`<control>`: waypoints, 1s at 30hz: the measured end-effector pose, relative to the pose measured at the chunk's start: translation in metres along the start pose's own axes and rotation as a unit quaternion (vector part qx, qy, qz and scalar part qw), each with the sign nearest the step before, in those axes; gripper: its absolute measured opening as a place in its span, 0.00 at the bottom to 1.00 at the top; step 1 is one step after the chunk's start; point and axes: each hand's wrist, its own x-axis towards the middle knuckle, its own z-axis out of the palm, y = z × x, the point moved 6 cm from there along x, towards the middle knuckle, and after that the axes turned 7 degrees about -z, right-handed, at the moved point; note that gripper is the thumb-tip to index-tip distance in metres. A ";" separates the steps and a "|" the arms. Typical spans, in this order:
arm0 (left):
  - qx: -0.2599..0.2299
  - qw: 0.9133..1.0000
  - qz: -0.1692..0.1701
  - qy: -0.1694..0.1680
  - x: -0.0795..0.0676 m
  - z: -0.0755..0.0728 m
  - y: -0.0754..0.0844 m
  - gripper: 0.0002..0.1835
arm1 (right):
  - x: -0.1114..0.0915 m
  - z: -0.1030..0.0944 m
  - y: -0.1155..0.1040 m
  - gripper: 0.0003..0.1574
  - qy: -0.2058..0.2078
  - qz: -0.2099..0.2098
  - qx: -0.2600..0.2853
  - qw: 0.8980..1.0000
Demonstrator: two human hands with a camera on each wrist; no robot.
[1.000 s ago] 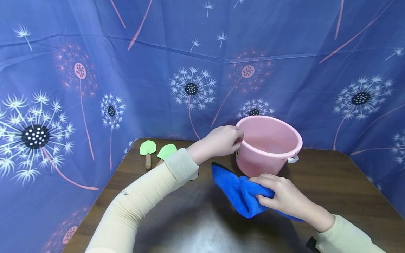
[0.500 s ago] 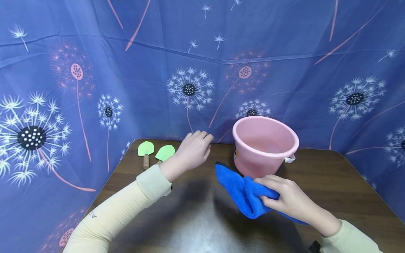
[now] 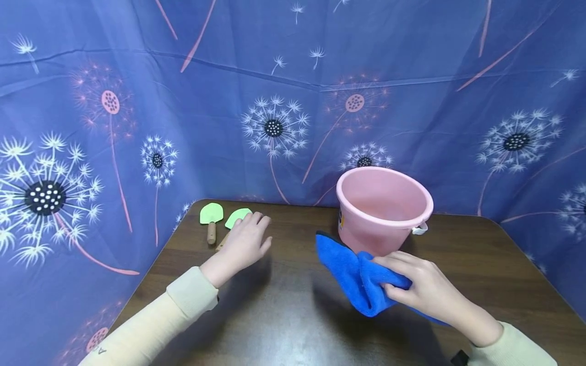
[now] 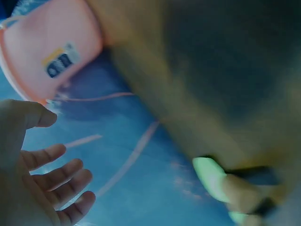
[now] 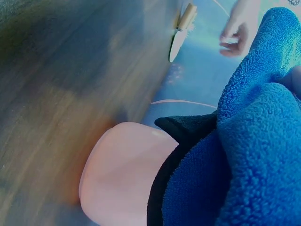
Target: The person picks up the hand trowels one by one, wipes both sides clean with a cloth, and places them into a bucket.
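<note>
My right hand (image 3: pixel 423 287) grips a bunched blue towel (image 3: pixel 354 274) in front of the pink bucket (image 3: pixel 384 195), above the tabletop. The towel's fuzzy folds and black edging (image 5: pixel 160 188) fill much of the right wrist view. Over on the left, my left hand (image 3: pixel 240 246) reaches across the table with its fingers extended and holds nothing. It partly covers one of two small tools with light green blades and wooden handles; that tool's green blade (image 3: pixel 237 217) shows past the fingers. The other green-bladed tool (image 3: pixel 211 223) lies just to its left.
The brown wooden table (image 3: pixel 284 305) reaches back to a blue curtain (image 3: pixel 206 127) printed with dandelions. On its right side the bucket has a white handle fitting (image 3: pixel 419 229). A label (image 4: pixel 61 60) shows on the bucket's wall in the left wrist view.
My left hand has left the bucket's rim and moved left and down to the green-bladed tools, its fingers spreading. My right hand keeps the towel and has shifted slightly right.
</note>
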 end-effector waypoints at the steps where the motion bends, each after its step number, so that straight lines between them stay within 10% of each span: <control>1: -0.003 1.000 -0.011 -0.003 -0.002 0.004 -0.006 0.18 | 0.000 0.000 0.000 0.35 0.001 0.001 -0.001 1.000; 18: 0.001 0.987 -0.143 -0.079 -0.034 0.049 -0.088 0.18 | -0.006 0.001 0.002 0.37 0.027 0.009 0.015 0.999; 30: 0.032 0.969 -0.180 -0.164 -0.028 0.069 -0.111 0.11 | -0.006 0.004 0.002 0.38 0.025 0.004 0.018 1.000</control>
